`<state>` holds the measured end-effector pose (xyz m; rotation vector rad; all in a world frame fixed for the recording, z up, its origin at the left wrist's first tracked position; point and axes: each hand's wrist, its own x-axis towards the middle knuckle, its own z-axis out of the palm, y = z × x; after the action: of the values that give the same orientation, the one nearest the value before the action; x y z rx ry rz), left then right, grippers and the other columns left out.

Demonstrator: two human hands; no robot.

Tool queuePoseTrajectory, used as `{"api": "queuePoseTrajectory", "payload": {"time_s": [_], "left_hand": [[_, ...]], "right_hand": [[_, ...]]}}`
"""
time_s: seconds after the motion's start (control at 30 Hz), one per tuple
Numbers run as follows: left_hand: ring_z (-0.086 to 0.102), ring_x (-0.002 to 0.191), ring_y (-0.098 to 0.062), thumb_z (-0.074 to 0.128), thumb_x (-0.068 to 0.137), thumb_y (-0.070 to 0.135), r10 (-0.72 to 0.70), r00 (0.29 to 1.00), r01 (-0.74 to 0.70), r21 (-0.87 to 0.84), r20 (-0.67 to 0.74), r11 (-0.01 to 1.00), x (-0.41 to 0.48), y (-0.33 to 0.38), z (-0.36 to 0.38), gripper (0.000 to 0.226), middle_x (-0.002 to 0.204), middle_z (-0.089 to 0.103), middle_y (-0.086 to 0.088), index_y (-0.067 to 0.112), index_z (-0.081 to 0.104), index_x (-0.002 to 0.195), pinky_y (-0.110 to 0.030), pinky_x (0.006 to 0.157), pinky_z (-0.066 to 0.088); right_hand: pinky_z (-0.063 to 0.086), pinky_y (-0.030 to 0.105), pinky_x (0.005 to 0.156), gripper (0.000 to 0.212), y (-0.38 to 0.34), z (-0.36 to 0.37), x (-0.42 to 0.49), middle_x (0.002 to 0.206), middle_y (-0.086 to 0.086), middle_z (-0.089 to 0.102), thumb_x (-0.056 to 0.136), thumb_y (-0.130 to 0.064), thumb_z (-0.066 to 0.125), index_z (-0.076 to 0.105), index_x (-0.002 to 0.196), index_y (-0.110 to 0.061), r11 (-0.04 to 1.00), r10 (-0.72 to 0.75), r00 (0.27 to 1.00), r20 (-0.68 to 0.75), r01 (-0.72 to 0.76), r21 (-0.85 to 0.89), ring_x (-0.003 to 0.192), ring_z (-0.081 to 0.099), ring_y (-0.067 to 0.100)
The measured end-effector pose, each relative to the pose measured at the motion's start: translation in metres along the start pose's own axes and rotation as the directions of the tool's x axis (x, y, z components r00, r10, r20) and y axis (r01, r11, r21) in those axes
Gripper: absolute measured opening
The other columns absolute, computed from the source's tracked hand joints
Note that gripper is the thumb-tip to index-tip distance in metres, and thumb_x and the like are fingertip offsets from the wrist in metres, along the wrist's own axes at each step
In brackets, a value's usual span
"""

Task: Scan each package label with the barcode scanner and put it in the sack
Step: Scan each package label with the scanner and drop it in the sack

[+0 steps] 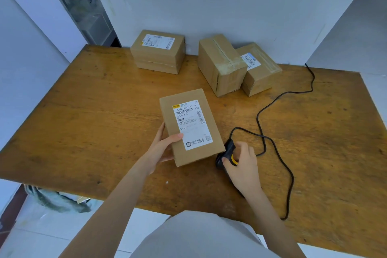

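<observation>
A cardboard package (189,128) is shown label-up at the middle of the table (94,121), gripped at its near left corner by the left hand (163,146), thumb laid on top beside the label (192,124). Just to its right, the barcode scanner (227,153) is clasped by the right hand (243,165), fingers curled round the handle. The box is judged stiff, light and easily gripped; it is best taken by its side edges, the label left uncovered. What appears to be the sack (58,199) is seen below the table's left edge.
</observation>
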<state>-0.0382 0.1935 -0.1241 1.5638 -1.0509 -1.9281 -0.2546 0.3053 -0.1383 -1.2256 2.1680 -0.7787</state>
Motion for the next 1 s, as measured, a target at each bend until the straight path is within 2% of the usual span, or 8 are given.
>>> {"api": "queuePoseTrajectory", "payload": {"time_s": [0.17, 0.3, 0.4, 0.5, 0.63, 0.8, 0.9, 1.0], "left_hand": [[0.064, 0.111, -0.015, 0.082, 0.054, 0.052, -0.004, 1.000, 0.005, -0.057, 0.012, 0.998, -0.012, -0.009, -0.006, 0.107, 0.125, 0.065, 0.010, 0.047, 0.028, 0.146, -0.042, 0.084, 0.057], [0.063, 0.113, -0.017, 0.082, 0.057, 0.049, -0.014, 1.000, 0.011, -0.130, -0.024, 0.991, -0.029, -0.019, -0.013, 0.106, 0.129, 0.063, 0.007, 0.043, 0.028, 0.147, -0.041, 0.082, 0.058], [0.065, 0.108, -0.017, 0.079, 0.065, 0.043, -0.006, 0.997, -0.007, -0.165, -0.079, 0.986, -0.050, -0.032, -0.027, 0.095, 0.124, 0.066, 0.007, 0.044, 0.029, 0.146, -0.042, 0.085, 0.057], [0.065, 0.110, -0.016, 0.080, 0.068, 0.043, -0.037, 0.985, -0.003, -0.233, -0.167, 0.973, -0.081, -0.050, -0.042, 0.092, 0.119, 0.068, 0.008, 0.046, 0.030, 0.145, -0.046, 0.093, 0.053], [0.063, 0.109, -0.019, 0.074, 0.075, 0.046, -0.046, 0.957, -0.064, -0.359, -0.288, 0.931, -0.124, -0.074, -0.059, 0.077, 0.122, 0.066, 0.005, 0.044, 0.035, 0.142, -0.037, 0.078, 0.057], [0.063, 0.113, -0.019, 0.070, 0.054, 0.065, -0.043, 0.927, -0.129, -0.424, -0.373, 0.897, -0.172, -0.109, -0.075, 0.092, 0.123, 0.066, 0.008, 0.044, 0.041, 0.139, -0.043, 0.092, 0.054], [0.062, 0.114, -0.017, 0.066, 0.059, 0.067, -0.038, 0.905, -0.172, -0.445, -0.425, 0.879, -0.192, -0.123, -0.085, 0.085, 0.122, 0.067, 0.010, 0.044, 0.044, 0.138, -0.043, 0.091, 0.054], [0.063, 0.113, -0.016, 0.064, 0.056, 0.071, -0.028, 0.880, -0.213, -0.447, -0.474, 0.868, -0.214, -0.133, -0.094, 0.088, 0.123, 0.066, 0.011, 0.045, 0.043, 0.138, -0.036, 0.083, 0.053]], "right_hand": [[0.047, 0.029, 0.089, 0.036, -0.017, 0.002, -0.005, 0.111, -0.004, 0.051, 0.091, -0.013, 0.058, 0.051, 0.126, -0.022, 0.994, -0.080, 0.995, 0.066, 0.074, 0.085, 0.102, 0.053, 0.012], [0.041, 0.008, 0.079, 0.035, -0.031, 0.003, -0.017, 0.107, -0.017, 0.059, 0.097, -0.007, 0.045, 0.055, 0.124, -0.028, 0.969, -0.099, 0.981, 0.167, 0.056, 0.242, 0.093, 0.056, -0.006], [0.042, 0.003, 0.071, 0.038, -0.043, 0.004, -0.027, 0.103, -0.019, 0.065, 0.097, -0.004, 0.039, 0.062, 0.115, -0.028, 0.956, -0.107, 0.966, 0.237, 0.034, 0.293, 0.091, 0.057, -0.014], [0.046, 0.009, 0.079, 0.037, -0.056, 0.012, -0.041, 0.103, -0.015, 0.069, 0.098, -0.007, 0.037, 0.067, 0.111, -0.024, 0.958, -0.148, 0.939, 0.309, 0.058, 0.282, 0.094, 0.060, -0.009], [0.047, 0.031, 0.083, 0.030, -0.077, 0.030, -0.066, 0.091, -0.008, 0.071, 0.101, -0.023, 0.040, 0.070, 0.097, -0.022, 0.945, -0.224, 0.899, 0.375, 0.106, 0.310, 0.092, 0.064, 0.011], [0.044, 0.017, 0.073, 0.026, -0.102, 0.049, -0.106, 0.091, -0.012, 0.070, 0.100, -0.033, 0.041, 0.066, 0.098, -0.024, 0.930, -0.265, 0.828, 0.494, 0.084, 0.358, 0.084, 0.061, -0.003], [0.043, 0.003, 0.063, 0.023, -0.112, 0.062, -0.128, 0.095, -0.012, 0.068, 0.100, -0.030, 0.044, 0.062, 0.108, -0.019, 0.928, -0.286, 0.782, 0.554, 0.082, 0.363, 0.079, 0.060, -0.013], [0.044, 0.006, 0.061, 0.023, -0.118, 0.073, -0.147, 0.098, -0.009, 0.068, 0.100, -0.030, 0.045, 0.059, 0.113, -0.019, 0.932, -0.286, 0.756, 0.588, 0.077, 0.355, 0.082, 0.061, -0.008]]}}
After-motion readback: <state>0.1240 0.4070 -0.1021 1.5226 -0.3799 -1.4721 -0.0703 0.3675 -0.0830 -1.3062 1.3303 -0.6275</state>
